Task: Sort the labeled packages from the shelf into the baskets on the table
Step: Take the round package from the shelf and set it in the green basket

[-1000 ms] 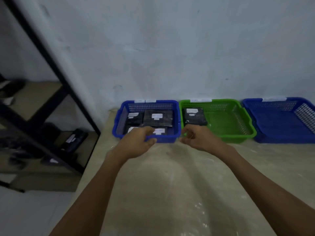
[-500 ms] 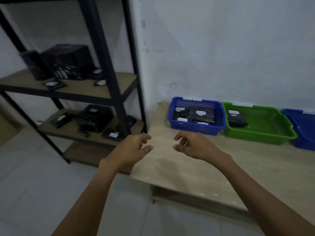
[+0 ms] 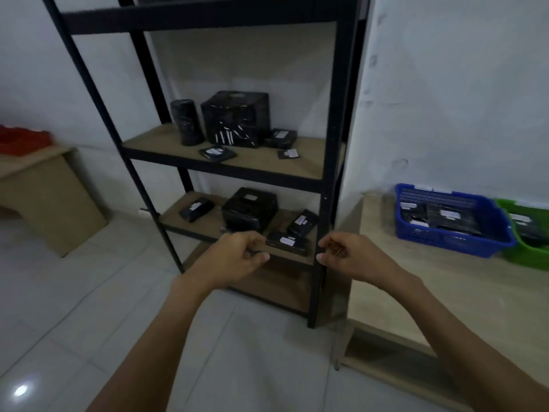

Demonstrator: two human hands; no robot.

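1. Now that we have turned away from the table, our left hand hangs loosely curled and holds nothing, in front of the lower shelf board.
2. Our right hand is likewise half-curled and empty, just right of the shelf's front post; a second ago both hands were at the baskets' front rims.
3. Nearest our left fingertips lies a flat black package with a white label, at the board's front edge; we judge it the likely next pick.
4. Further in sit a slim package, a black box and another slim package. The board above carries a cylinder, a big wrapped box and small flat packs.
5. Off to the right, the blue basket on the table already holds several packages, and the green basket at least one, so we read the sorting as partly done with much of the shelf left.
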